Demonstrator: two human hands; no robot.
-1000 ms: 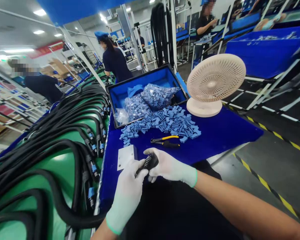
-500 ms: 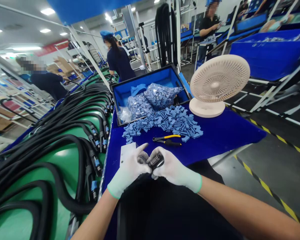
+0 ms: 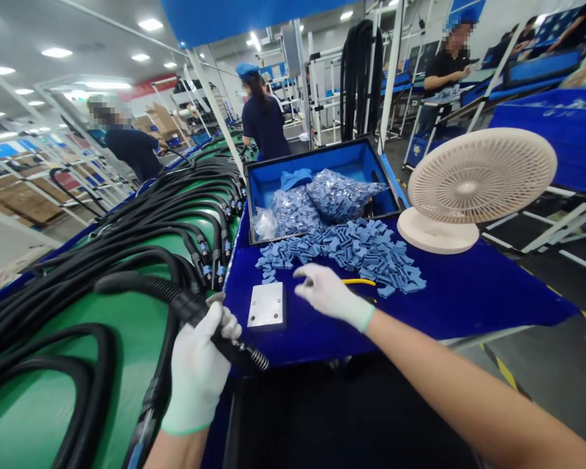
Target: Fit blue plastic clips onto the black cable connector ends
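My left hand (image 3: 200,358), in a white glove, is wrapped round the end of a black hose (image 3: 188,305); a metal spring (image 3: 258,357) sticks out of that end toward the lower right. My gloved right hand (image 3: 325,290) hovers over the blue table, fingers apart and nothing visible in them, just in front of a pile of small blue clips (image 3: 361,251). Pliers with a yellow handle (image 3: 360,281) lie partly hidden behind the right hand. Between the hands sits a flat metal block (image 3: 266,304) with small holes.
A blue bin (image 3: 317,156) with bags of blue clips stands behind the pile. A beige fan (image 3: 466,185) is at its right. Many black hoses (image 3: 141,202) lie on the green surface at left. People work in the background.
My hands have separated. The left moved left and down with the hose end, which is now in plain sight; the right let go and reached toward the clips. The view has shifted left.
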